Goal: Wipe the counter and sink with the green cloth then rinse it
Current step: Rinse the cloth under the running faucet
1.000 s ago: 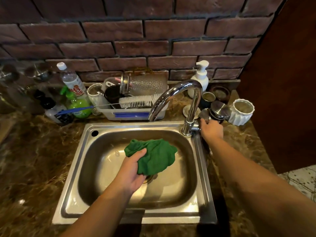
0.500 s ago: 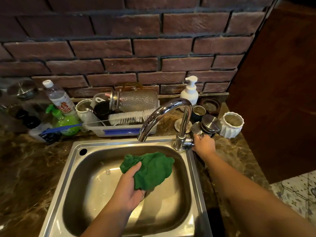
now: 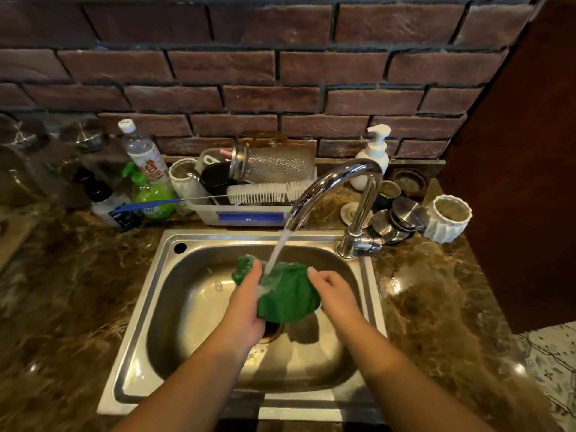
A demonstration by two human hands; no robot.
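The green cloth (image 3: 288, 294) is bunched up over the steel sink (image 3: 174, 307), right under a stream of water running from the chrome tap (image 3: 336, 182). My left hand (image 3: 246, 307) grips the cloth's left side from below. My right hand (image 3: 335, 294) holds its right side with fingers curled against the fabric. Water hits the cloth's top between my two hands. The drain below is partly hidden by the cloth and my left hand.
Brown marble counter (image 3: 68, 294) surrounds the sink. Behind it stand a dish tray (image 3: 246, 213) with a bottle brush and glass jar, several bottles (image 3: 143, 157), a soap pump (image 3: 372, 157), metal lids and a white ribbed cup (image 3: 448, 216). A brick wall backs everything; a dark wood panel (image 3: 523, 151) rises at right.
My right hand left the tap handle and came onto the cloth. Water now runs from the spout onto the cloth. The cloth sits a little higher, under the stream.
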